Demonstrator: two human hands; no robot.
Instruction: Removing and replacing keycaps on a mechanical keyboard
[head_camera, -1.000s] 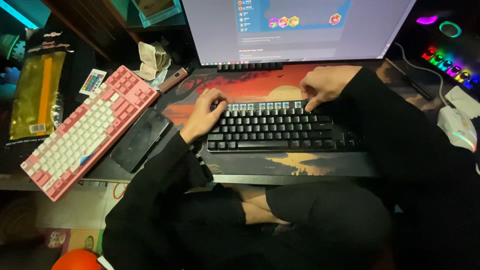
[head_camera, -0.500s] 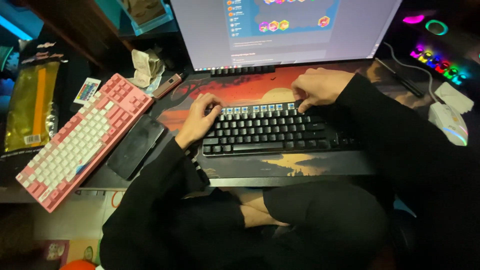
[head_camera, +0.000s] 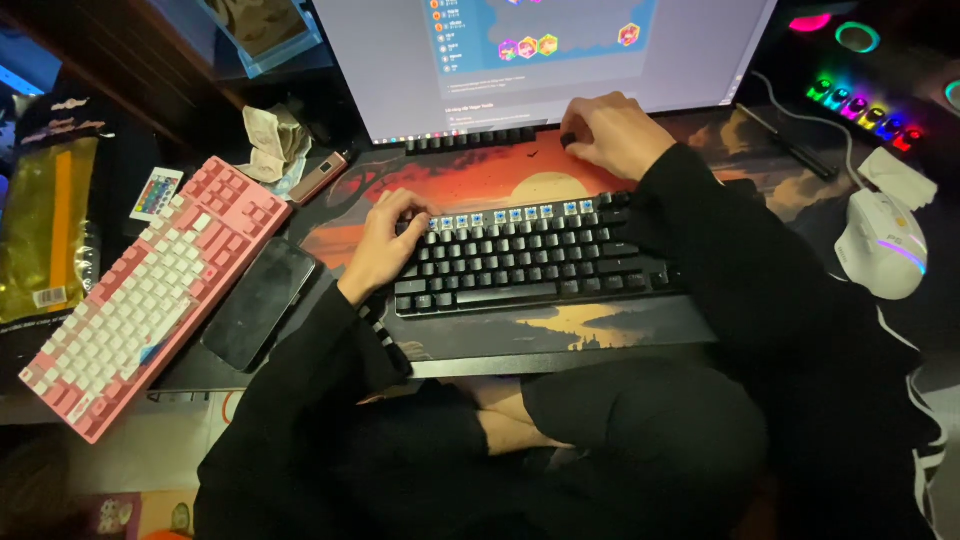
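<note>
A black keyboard (head_camera: 520, 260) lies on a desk mat with a red sunset picture (head_camera: 500, 180). Its top row has no caps, so blue switches show. My left hand (head_camera: 385, 240) curls over the keyboard's top left corner and grips it. My right hand (head_camera: 610, 130) is past the keyboard, near the monitor's foot, with its fingertips pinched on a small black keycap (head_camera: 567, 140). A row of loose black keycaps (head_camera: 470, 142) lies just left of that hand along the mat's far edge.
A pink and white keyboard (head_camera: 150, 290) lies slanted at the left, with a dark phone (head_camera: 258, 300) beside it. A white mouse (head_camera: 885, 245) sits at the right. The lit monitor (head_camera: 560, 50) stands behind. Crumpled paper (head_camera: 270, 140) and a yellow package (head_camera: 45, 225) are at the far left.
My right hand has left the keyboard's top row and moved away from me toward the monitor's foot. My left hand has stayed on the keyboard's left corner.
</note>
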